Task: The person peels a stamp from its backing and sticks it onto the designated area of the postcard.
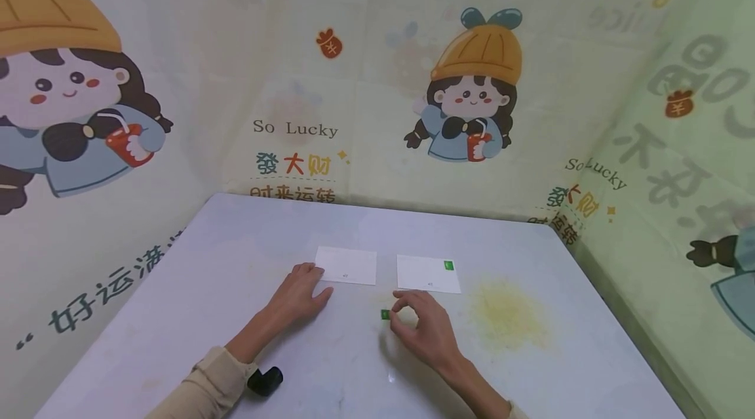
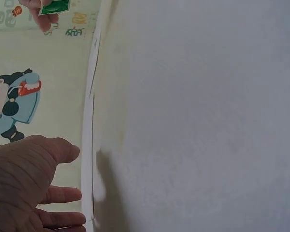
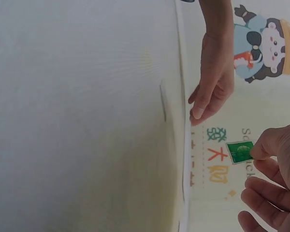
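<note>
My right hand pinches a small green stamp between thumb and index finger, above the table. Up close in the right wrist view, the stamp has a pale border. My left hand lies with its fingers fairly straight, the fingertips at the left edge of a blank white envelope-like card. To its right lies a second white card with a green stamp at its upper right corner. Both cards carry a tiny mark near the lower edge.
A black curved object sits beside the left sleeve. The white table has a yellowish patch on the right. Printed cloth walls with cartoon figures stand behind and at both sides.
</note>
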`<state>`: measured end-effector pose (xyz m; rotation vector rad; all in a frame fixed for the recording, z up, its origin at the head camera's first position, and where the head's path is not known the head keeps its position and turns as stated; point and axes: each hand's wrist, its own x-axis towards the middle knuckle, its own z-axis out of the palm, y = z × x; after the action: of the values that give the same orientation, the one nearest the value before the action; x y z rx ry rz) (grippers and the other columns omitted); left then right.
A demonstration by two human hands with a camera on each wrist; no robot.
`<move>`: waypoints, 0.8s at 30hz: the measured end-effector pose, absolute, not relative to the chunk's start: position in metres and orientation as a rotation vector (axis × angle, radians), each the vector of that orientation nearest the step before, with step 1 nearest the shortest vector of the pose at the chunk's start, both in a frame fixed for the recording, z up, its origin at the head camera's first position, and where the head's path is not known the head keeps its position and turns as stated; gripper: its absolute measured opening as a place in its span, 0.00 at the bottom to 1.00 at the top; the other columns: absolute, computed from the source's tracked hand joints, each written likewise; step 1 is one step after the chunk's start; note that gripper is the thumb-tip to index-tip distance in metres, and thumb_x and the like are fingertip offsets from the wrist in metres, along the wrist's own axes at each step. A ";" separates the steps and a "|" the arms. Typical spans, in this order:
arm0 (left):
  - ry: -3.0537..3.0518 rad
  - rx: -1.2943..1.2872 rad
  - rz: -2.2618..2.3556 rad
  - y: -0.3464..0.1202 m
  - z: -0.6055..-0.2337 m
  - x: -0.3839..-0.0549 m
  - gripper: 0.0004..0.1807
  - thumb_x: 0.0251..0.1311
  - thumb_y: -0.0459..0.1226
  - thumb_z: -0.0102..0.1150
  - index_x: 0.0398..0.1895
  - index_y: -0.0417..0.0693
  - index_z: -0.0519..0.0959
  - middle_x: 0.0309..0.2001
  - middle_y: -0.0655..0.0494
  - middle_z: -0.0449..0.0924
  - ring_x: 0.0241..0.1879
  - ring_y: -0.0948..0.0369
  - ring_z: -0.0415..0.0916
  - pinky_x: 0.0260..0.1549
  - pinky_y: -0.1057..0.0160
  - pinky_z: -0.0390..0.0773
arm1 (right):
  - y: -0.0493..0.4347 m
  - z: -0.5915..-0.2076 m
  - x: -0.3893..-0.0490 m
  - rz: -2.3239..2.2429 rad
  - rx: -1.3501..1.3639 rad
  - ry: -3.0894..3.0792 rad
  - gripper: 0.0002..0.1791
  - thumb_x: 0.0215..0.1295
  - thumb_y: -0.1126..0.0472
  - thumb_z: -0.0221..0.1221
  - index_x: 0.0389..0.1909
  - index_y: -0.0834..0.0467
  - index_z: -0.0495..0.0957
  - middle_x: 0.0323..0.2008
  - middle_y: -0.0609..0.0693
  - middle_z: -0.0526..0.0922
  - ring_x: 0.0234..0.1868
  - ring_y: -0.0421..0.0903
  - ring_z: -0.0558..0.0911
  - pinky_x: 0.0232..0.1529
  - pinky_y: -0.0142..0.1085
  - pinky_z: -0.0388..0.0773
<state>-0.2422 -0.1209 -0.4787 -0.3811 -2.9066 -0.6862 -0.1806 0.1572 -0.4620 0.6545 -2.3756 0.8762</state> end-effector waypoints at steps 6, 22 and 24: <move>-2.880 -0.385 -0.768 -0.115 -0.472 -0.233 0.27 0.66 0.43 0.67 0.61 0.34 0.78 0.65 0.35 0.74 0.68 0.42 0.68 0.65 0.43 0.71 | 0.162 -0.457 -0.175 0.737 0.682 -2.292 0.13 0.50 0.65 0.72 0.27 0.46 0.79 0.45 0.46 0.89 0.49 0.42 0.85 0.44 0.39 0.84; -2.694 -0.495 -1.345 -0.081 -0.470 -0.187 0.17 0.67 0.43 0.65 0.52 0.41 0.83 0.53 0.50 0.84 0.56 0.49 0.80 0.55 0.46 0.79 | 0.165 -0.451 -0.165 0.633 0.739 -2.181 0.09 0.50 0.64 0.70 0.29 0.51 0.80 0.42 0.45 0.89 0.45 0.44 0.85 0.41 0.39 0.82; -2.669 -0.527 -1.433 -0.076 -0.469 -0.183 0.17 0.69 0.44 0.64 0.52 0.41 0.84 0.51 0.52 0.86 0.53 0.51 0.82 0.53 0.49 0.82 | 0.165 -0.451 -0.164 0.631 0.748 -2.168 0.09 0.51 0.64 0.70 0.29 0.51 0.80 0.42 0.45 0.89 0.45 0.44 0.85 0.41 0.39 0.82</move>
<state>-0.1831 -0.0765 -0.4689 -0.5266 -2.6690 -1.4329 -0.1643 0.1646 -0.4510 0.7479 -2.1675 0.6307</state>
